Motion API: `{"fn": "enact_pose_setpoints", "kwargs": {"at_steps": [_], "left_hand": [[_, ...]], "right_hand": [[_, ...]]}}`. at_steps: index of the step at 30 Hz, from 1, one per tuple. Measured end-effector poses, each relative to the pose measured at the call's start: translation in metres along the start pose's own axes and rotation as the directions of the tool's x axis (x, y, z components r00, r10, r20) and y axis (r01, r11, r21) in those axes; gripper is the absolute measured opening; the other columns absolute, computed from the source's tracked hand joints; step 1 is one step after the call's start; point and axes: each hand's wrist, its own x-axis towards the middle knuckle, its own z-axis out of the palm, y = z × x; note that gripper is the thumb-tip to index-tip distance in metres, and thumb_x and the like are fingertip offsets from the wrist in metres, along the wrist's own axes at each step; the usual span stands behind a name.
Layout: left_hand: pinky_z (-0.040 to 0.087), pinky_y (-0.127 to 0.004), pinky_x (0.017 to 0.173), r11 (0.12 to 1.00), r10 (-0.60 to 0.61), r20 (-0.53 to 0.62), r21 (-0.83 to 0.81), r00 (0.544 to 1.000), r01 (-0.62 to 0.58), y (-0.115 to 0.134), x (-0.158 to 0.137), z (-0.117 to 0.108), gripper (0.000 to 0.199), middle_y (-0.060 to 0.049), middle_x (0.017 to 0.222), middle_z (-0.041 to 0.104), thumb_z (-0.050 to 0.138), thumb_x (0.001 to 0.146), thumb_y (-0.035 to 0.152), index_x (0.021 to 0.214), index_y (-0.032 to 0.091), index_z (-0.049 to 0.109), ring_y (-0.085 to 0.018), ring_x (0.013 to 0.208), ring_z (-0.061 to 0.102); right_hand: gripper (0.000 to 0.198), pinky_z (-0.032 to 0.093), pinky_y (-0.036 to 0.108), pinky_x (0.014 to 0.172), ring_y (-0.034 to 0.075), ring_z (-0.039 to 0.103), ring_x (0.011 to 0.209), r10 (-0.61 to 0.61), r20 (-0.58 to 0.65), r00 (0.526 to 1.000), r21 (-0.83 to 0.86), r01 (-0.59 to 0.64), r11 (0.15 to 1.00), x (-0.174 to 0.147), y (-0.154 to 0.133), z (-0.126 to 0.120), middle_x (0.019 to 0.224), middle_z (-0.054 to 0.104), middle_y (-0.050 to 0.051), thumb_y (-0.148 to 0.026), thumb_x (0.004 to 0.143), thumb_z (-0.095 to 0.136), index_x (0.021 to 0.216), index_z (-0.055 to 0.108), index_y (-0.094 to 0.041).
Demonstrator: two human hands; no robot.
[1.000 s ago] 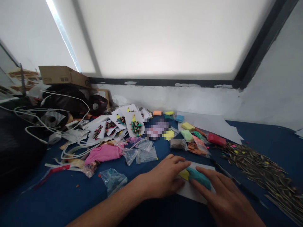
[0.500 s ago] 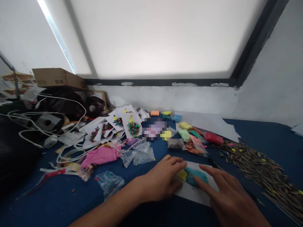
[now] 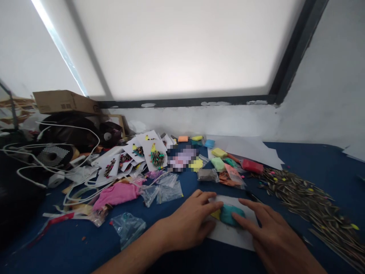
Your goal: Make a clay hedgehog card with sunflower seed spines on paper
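A flattened teal clay piece (image 3: 229,215) lies on a white paper card (image 3: 232,238) in front of me, joined at its left to a smaller yellow clay piece (image 3: 216,214). The fingers of my left hand (image 3: 194,219) stretch over the card's left part, and the fingertips reach the yellow piece and the edge of the teal one. On the right, my right hand (image 3: 275,232) has its fingers spread, with one fingertip on the teal clay and another near the card's far edge. Neither hand grips anything.
Striped sunflower seeds (image 3: 302,198) are heaped at the right beside a dark pen (image 3: 253,196). Clay packs, including a red one (image 3: 252,166), stand beyond the card. Finished cards (image 3: 155,154), pink clay (image 3: 118,195), plastic bags (image 3: 128,228) and white cables (image 3: 72,190) fill the left.
The view has shifted slightly, so most things sit a little further left. My hands stay on the card and clay, with the right fingertip still on the teal piece.
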Motion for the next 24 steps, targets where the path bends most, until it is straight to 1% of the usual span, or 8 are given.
{"fn": "enact_pose_setpoints", "kwargs": {"at_steps": [4, 7, 9, 13, 15, 19, 21, 24], "left_hand": [[0.033, -0.042, 0.107, 1.0, -0.005, 0.007, 0.0, 1.0, 0.005, 0.0, -0.001, 0.001, 0.055, -0.01, 0.143, 0.038, 0.051, 0.086, 0.015, 0.139, 0.024, 0.04, -0.024, 0.125, 0.037], [0.033, -0.044, 0.106, 1.0, -0.006, 0.018, 0.013, 1.0, 0.006, 0.002, -0.002, 0.0, 0.055, -0.01, 0.145, 0.036, 0.05, 0.087, 0.015, 0.14, 0.028, 0.039, -0.025, 0.127, 0.037], [0.033, -0.045, 0.105, 1.0, 0.003, 0.031, 0.025, 1.0, -0.004, 0.005, -0.002, -0.001, 0.057, -0.01, 0.148, 0.031, 0.049, 0.087, 0.012, 0.14, 0.031, 0.039, -0.026, 0.131, 0.034], [0.029, -0.047, 0.107, 0.997, 0.056, 0.058, 0.05, 0.997, -0.059, 0.009, -0.003, -0.004, 0.068, -0.009, 0.155, 0.018, 0.047, 0.083, 0.004, 0.143, 0.033, 0.032, -0.026, 0.139, 0.023], [0.029, -0.047, 0.108, 0.996, 0.052, 0.058, 0.067, 0.997, -0.056, 0.011, -0.004, -0.004, 0.068, -0.011, 0.155, 0.017, 0.048, 0.082, 0.003, 0.142, 0.031, 0.033, -0.027, 0.138, 0.025], [0.036, -0.045, 0.102, 0.995, 0.024, 0.061, 0.095, 0.998, -0.029, 0.011, -0.005, -0.002, 0.051, -0.011, 0.149, 0.03, 0.046, 0.086, 0.008, 0.132, 0.031, 0.048, -0.028, 0.128, 0.038], [0.038, -0.044, 0.1, 0.994, 0.014, 0.073, 0.108, 0.997, -0.022, 0.012, -0.004, -0.002, 0.047, -0.011, 0.145, 0.036, 0.044, 0.089, 0.011, 0.13, 0.031, 0.05, -0.027, 0.124, 0.041], [0.038, -0.045, 0.1, 0.992, -0.008, 0.101, 0.126, 0.995, -0.005, 0.014, -0.003, -0.002, 0.045, -0.011, 0.143, 0.038, 0.046, 0.089, 0.015, 0.13, 0.034, 0.05, -0.028, 0.123, 0.042]], "right_hand": [[0.048, 0.052, 0.042, 0.079, 0.028, 0.055, 0.111, 0.008, 0.035, 0.999, 0.016, -0.009, 1.0, 0.0, 0.002, -0.001, 0.126, 0.056, 0.014, -0.009, 0.078, 0.045, 0.119, 0.062, -0.027], [0.036, 0.051, 0.045, 0.08, 0.032, 0.055, 0.112, -0.017, 0.04, 0.999, -0.013, 0.018, 1.0, 0.003, 0.002, -0.001, 0.127, 0.056, 0.017, -0.027, 0.085, 0.052, 0.118, 0.063, -0.027], [0.034, 0.051, 0.047, 0.079, 0.034, 0.055, 0.112, -0.015, 0.039, 0.999, -0.046, 0.017, 0.999, 0.004, 0.002, -0.001, 0.127, 0.056, 0.017, -0.034, 0.086, 0.053, 0.118, 0.064, -0.027], [0.033, 0.052, 0.046, 0.078, 0.033, 0.056, 0.112, 0.017, 0.043, 0.999, -0.058, -0.015, 0.998, 0.004, 0.002, 0.001, 0.127, 0.058, 0.017, -0.036, 0.088, 0.05, 0.117, 0.065, -0.028], [0.033, 0.052, 0.045, 0.079, 0.032, 0.057, 0.113, 0.043, 0.057, 0.997, -0.028, -0.041, 0.999, 0.002, 0.003, 0.003, 0.127, 0.058, 0.016, -0.037, 0.089, 0.05, 0.117, 0.065, -0.029], [0.032, 0.052, 0.043, 0.082, 0.029, 0.057, 0.113, 0.093, 0.069, 0.993, 0.019, -0.094, 0.995, 0.001, 0.003, 0.005, 0.128, 0.058, 0.014, -0.037, 0.089, 0.051, 0.117, 0.065, -0.029], [0.032, 0.052, 0.042, 0.082, 0.028, 0.056, 0.114, 0.078, 0.057, 0.995, 0.021, -0.08, 0.997, 0.003, 0.003, 0.004, 0.128, 0.057, 0.015, -0.035, 0.089, 0.052, 0.117, 0.065, -0.029], [0.031, 0.053, 0.041, 0.08, 0.028, 0.057, 0.113, 0.021, 0.029, 0.999, -0.003, -0.021, 1.0, 0.009, 0.002, 0.003, 0.126, 0.059, 0.015, -0.035, 0.088, 0.052, 0.115, 0.066, -0.03]]}}
